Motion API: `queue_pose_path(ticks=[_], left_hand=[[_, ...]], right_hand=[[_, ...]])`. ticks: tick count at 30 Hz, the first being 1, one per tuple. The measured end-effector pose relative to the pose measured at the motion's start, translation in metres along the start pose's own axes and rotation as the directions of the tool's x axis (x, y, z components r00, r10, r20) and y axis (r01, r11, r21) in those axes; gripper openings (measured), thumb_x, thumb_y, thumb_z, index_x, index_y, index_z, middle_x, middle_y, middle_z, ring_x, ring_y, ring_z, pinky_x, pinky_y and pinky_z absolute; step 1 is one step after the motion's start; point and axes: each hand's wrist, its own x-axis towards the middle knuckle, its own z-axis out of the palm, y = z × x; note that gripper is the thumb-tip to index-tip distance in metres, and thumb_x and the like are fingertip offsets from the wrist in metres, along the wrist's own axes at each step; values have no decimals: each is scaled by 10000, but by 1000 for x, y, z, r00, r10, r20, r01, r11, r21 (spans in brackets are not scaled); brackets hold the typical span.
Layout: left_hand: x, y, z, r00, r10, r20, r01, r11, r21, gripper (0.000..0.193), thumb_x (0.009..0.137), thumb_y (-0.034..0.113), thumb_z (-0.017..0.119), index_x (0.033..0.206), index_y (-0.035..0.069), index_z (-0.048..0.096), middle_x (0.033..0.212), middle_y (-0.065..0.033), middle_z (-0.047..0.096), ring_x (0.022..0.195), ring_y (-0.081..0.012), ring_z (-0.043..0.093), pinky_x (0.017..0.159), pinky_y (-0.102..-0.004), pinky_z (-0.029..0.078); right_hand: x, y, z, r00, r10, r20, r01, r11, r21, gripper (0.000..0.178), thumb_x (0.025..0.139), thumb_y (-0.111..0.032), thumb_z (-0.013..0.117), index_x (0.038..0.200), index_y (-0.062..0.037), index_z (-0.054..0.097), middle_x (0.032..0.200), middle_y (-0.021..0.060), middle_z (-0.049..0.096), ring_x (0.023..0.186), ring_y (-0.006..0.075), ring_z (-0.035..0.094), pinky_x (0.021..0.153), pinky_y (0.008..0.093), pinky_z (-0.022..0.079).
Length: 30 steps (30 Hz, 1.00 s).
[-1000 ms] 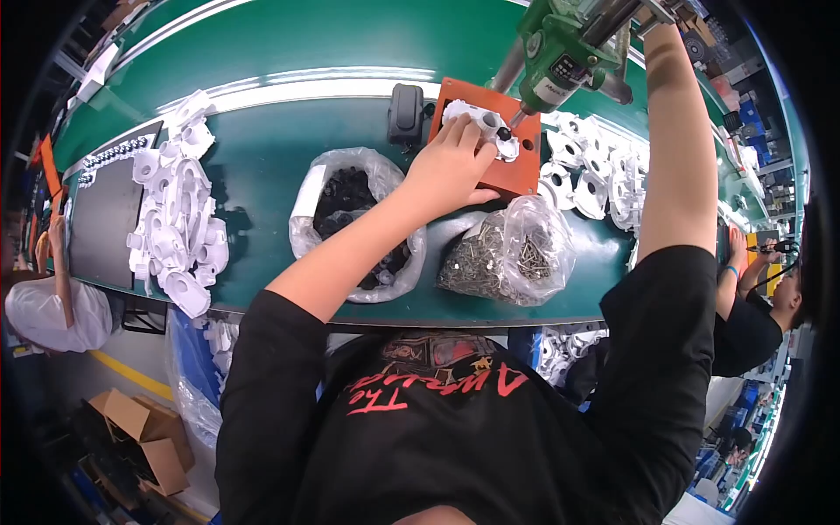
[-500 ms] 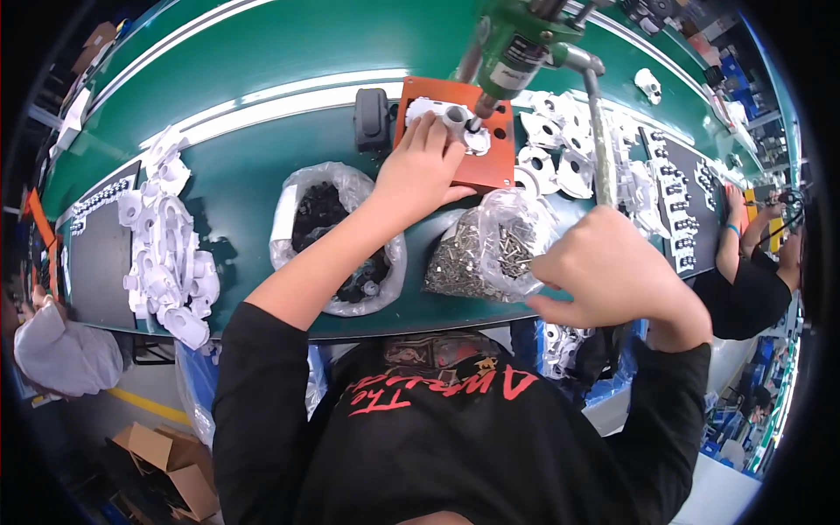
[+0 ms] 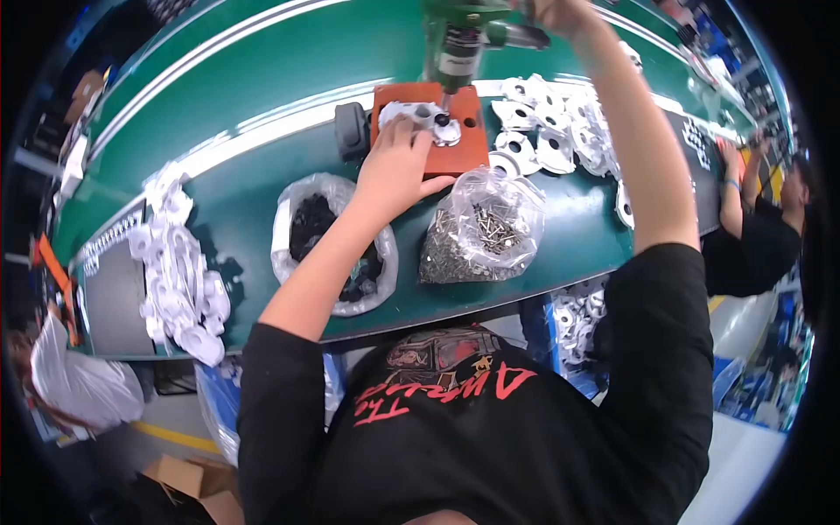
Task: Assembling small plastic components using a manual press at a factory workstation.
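Note:
My left hand (image 3: 395, 162) lies over a white plastic part (image 3: 403, 111) seated on an orange fixture block (image 3: 459, 157), its fingers bent over the part's left side. Its thumb is stretched along the block's near edge. Directly above the part stands the spindle of a green bench press (image 3: 459, 63), with a small black round piece (image 3: 442, 120) below the tip. I cannot tell whether they touch. At the top edge my right hand (image 3: 564, 16) is beside the press's grey shaft (image 3: 527, 37), blurred and partly cut off. Its fingers and any grip are hidden.
Near me lie a plastic bag of metal screws (image 3: 494, 232) and a bag of black parts (image 3: 317, 219). White plastic parts are piled at left (image 3: 179, 280) and right (image 3: 551, 122). A dark grey block (image 3: 352, 131) adjoins the fixture. Another person (image 3: 757, 223) works at right.
My right hand has risen from above the screw bag to the press's top. The long lever that hung down is out of sight. My left hand remains on the white part.

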Motion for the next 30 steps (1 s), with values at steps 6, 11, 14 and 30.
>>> queue_pose_path(ticks=[6, 11, 14, 30], left_hand=[[8, -22, -20, 956, -292, -9, 274, 907, -319, 599, 778, 363, 652, 1184, -32, 457, 1106, -234, 542, 1050, -360, 531, 896, -402, 431], [28, -55, -9, 997, -79, -7, 78, 993, -83, 459, 780, 361, 643, 1101, 48, 543, 1146, -197, 541, 1098, -355, 506, 947, -418, 372], [33, -57, -19, 991, -103, 87, 114, 985, -129, 455, 774, 400, 634, 1077, 72, 550, 1129, -153, 571, 1126, -308, 498, 969, -417, 342], [50, -134, -35, 861, -507, -38, 508, 858, 72, 555, 769, 479, 605, 1173, 101, 556, 1089, -229, 549, 1058, -384, 531, 886, -442, 435]], right_hand=[[-48, 27, 60, 792, -385, -475, -231, 531, -815, 304, 894, -380, 516, 855, -89, 595, 723, 4, 562, 627, 106, 528, 570, 216, 418], [-131, 13, 13, 839, -342, -423, -503, -191, -843, 422, 825, -345, 588, 1137, -63, 562, 985, 88, 620, 918, 174, 581, 817, 327, 464], [-165, 51, -3, 790, -324, -521, -583, -661, -472, 533, 715, -232, 684, 1206, -98, 528, 1177, 148, 557, 1076, 305, 529, 919, 384, 410], [-236, 75, -51, 801, -447, -397, -592, -691, -415, 305, 785, -148, 560, 997, 71, 571, 1261, 234, 491, 1142, 406, 443, 966, 443, 366]])
